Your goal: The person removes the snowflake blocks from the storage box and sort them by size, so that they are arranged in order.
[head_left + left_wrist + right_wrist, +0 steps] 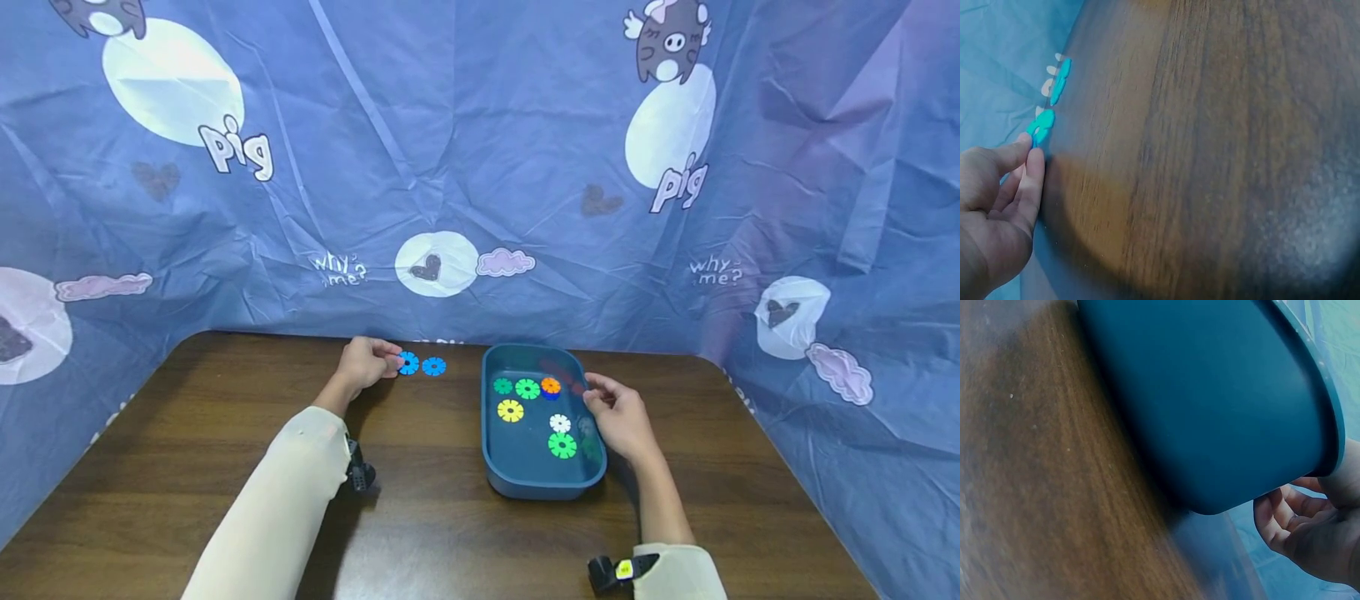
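Observation:
At the far edge of the table, my left hand [365, 364] pinches a blue notched plastic disc [408, 363] between thumb and fingers. In the left wrist view this disc [1042, 126] is tilted up at the fingertips. A second blue disc [434, 367] lies just to its right. My right hand [621, 414] grips the right rim of a dark blue plastic tub [543, 485], its fingers against the outer wall [1210, 412]. Inside the tub lie several discs: a yellow one [511, 411], a white one [560, 423], an orange one [551, 385] overlapping a dark blue one, and green ones [562, 445].
The brown wooden table [420, 517] carries all of this. A blue printed cloth [480, 167] hangs right behind its far edge. Each forearm wears a black wrist camera, the left one [361, 468] close over the table.

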{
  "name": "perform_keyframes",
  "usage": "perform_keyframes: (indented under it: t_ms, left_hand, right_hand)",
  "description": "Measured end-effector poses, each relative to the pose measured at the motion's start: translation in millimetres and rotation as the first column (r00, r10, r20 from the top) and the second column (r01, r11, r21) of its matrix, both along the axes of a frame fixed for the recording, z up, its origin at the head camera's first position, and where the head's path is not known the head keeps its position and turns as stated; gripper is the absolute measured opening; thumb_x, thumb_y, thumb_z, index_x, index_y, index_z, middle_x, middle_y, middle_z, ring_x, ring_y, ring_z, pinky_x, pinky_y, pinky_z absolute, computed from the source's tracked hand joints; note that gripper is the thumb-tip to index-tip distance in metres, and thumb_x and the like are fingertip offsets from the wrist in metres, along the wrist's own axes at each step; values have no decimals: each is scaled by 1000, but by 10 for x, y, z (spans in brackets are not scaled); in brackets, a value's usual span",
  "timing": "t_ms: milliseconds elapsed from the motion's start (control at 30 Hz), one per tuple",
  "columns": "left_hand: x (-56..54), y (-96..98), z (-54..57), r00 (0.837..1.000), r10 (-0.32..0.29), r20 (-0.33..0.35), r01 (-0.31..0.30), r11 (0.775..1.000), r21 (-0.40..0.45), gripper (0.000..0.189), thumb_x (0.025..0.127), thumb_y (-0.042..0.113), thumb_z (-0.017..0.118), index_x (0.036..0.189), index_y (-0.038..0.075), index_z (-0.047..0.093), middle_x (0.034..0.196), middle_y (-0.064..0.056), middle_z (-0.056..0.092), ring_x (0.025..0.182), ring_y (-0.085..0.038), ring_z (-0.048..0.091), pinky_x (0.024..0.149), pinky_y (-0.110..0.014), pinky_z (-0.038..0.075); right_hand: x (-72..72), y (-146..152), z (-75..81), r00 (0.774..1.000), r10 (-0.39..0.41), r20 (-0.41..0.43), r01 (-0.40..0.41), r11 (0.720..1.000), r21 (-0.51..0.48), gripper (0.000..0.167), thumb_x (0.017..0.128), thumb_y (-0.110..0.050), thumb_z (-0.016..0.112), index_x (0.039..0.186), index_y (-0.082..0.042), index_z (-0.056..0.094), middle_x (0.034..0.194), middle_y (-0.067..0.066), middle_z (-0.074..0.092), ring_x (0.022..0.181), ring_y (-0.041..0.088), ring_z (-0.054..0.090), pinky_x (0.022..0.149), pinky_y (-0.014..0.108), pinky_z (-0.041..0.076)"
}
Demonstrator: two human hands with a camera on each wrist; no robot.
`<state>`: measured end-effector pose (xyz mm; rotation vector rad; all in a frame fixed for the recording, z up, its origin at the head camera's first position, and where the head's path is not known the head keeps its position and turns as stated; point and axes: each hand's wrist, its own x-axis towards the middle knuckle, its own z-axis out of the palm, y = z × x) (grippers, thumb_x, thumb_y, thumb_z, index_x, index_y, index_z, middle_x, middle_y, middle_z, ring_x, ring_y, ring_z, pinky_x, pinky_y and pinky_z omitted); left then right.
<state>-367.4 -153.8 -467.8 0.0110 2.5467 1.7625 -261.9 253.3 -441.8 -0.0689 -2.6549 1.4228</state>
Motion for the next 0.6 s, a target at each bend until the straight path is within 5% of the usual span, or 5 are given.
perform_keyframes:
  t_ms: [600]
  left_hand:
    - [1, 72, 48, 999, 33, 8, -32, 985, -168, 19, 95, 5, 72, 109, -6, 75, 99, -17, 76, 73, -14, 73, 70, -27, 61]
  right_hand:
    - [-3, 7, -4, 1000, 3, 4, -3, 1000, -6, 36, 106, -15, 56, 140, -3, 60, 110, 15, 67, 98, 27, 58, 83, 35, 50]
